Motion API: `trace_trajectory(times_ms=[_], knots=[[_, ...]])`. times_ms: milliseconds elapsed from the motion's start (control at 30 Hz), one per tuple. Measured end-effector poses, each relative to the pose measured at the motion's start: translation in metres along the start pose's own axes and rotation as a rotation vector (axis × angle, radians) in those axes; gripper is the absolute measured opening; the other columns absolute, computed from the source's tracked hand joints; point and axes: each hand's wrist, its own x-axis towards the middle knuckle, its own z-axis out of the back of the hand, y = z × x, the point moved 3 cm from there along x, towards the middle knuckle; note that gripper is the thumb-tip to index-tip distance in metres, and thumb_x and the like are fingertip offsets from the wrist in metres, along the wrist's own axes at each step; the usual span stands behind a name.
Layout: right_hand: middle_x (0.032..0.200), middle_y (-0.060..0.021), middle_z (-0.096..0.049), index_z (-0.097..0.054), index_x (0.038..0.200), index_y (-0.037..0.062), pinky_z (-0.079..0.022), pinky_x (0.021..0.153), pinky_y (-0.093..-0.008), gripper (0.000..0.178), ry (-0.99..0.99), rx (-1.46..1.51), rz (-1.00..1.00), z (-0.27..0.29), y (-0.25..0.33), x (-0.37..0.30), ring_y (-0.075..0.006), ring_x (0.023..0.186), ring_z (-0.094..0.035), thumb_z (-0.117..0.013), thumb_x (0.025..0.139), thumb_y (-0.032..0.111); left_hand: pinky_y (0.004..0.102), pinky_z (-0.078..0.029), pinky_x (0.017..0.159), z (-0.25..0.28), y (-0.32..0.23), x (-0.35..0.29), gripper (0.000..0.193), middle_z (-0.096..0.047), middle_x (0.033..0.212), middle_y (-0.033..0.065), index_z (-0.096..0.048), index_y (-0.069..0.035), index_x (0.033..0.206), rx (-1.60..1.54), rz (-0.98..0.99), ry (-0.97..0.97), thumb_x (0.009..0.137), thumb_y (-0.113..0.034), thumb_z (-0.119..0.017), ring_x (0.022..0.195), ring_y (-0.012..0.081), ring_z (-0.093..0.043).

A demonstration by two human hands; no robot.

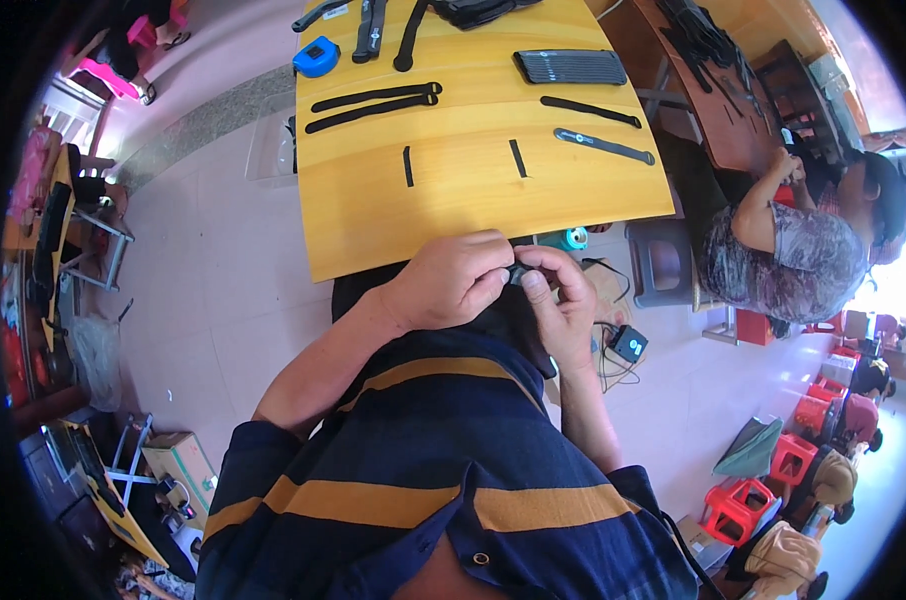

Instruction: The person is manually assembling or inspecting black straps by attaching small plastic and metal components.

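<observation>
Just off the table's near edge, my left hand (pixel 451 282) and my right hand (pixel 561 300) meet in front of my body. Both are closed, pinching a small black strap (pixel 516 271) between thumbs and fingers; most of it is hidden by the fingers. Beyond them on the yellow table (pixel 463 205) lie two black straps with looped ends, an upper strap (pixel 373 97) and a lower strap (pixel 368 114). To the right are a single black strap (pixel 591 111) and a grey-and-black strap (pixel 605 147). Two short black strips, one left (pixel 408 166) and one right (pixel 518 158), mark the middle.
A stack of black straps (pixel 570 68) sits at the far right, a blue tape measure (pixel 316 57) at the far left. Under the near edge stands a teal can (pixel 574 239). A co-worker (pixel 788 245) sits at a brown table on the right. Red stools (pixel 738 512) stand behind.
</observation>
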Motion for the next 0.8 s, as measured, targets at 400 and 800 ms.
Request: trace_trajectory(times_ms=[400,800], knots=[[0.104,-0.0077,-0.071,-0.065,0.116,-0.0017,-0.053,0.089,-0.0285,0.029,0.458,0.572,-0.429,0.019,-0.006,0.001,-0.0136,0.097,-0.067,-0.059,0.105,0.024,0.0429,-0.05,0.074,0.01,-0.01,0.014,0.007,-0.062,0.091,0.0127,-0.066,-0.005,0.096,0.007,-0.123,0.177,0.09,-0.006,-0.064,0.086,0.0355,-0.062],[0.105,-0.0042,-0.069,-0.067,0.121,-0.0026,-0.053,0.085,-0.0253,0.024,0.071,0.354,-0.289,0.005,-0.018,-0.005,-0.0097,0.091,-0.065,-0.066,0.099,0.008,0.0298,-0.05,0.055,-0.014,-0.002,0.001,0.007,-0.066,0.066,0.0095,-0.065,-0.002,0.079,-0.261,0.274,-0.149,0.082,-0.005,-0.071,0.057,0.0175,-0.065]])
